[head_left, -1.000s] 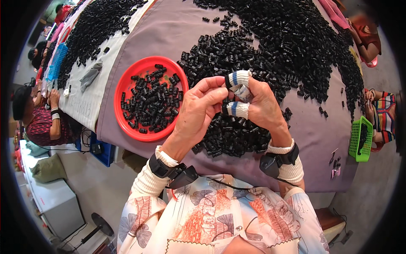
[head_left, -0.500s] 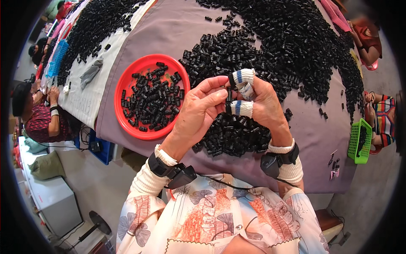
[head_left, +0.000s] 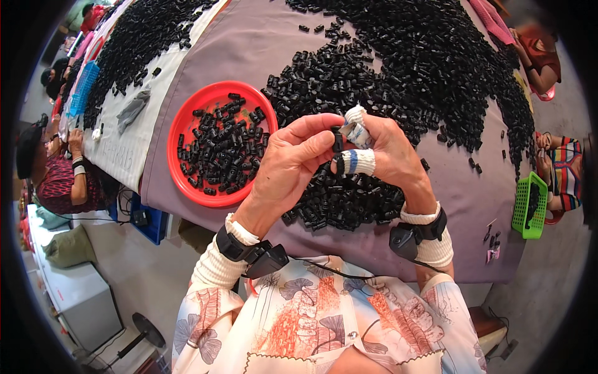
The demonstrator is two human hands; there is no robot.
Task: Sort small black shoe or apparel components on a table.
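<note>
Small black piece [head_left: 337, 141]: short, roughly cylindrical, slight sheen; finer detail obscured by fingers. Pinched at the left hand's [head_left: 288, 159] fingertips, right hand [head_left: 391, 148] close alongside. Long axis roughly square to the table's [head_left: 464, 209] near edge; position raised, inward of that edge.

Pale shirt [head_left: 311, 311] on me, printed with orange-brown patches and grey fan-shaped leaves [head_left: 204, 346]; dark zigzag stitching [head_left: 280, 357], round button [head_left: 352, 335]. Cream ribbed cuffs [head_left: 217, 267], left and right. Black straps [head_left: 230, 245] over them, black boxy units [head_left: 268, 260], thin black cable [head_left: 336, 270] beside left one. White knit finger covers [head_left: 359, 162], blue-striped, on my right hand [head_left: 391, 146].
</note>
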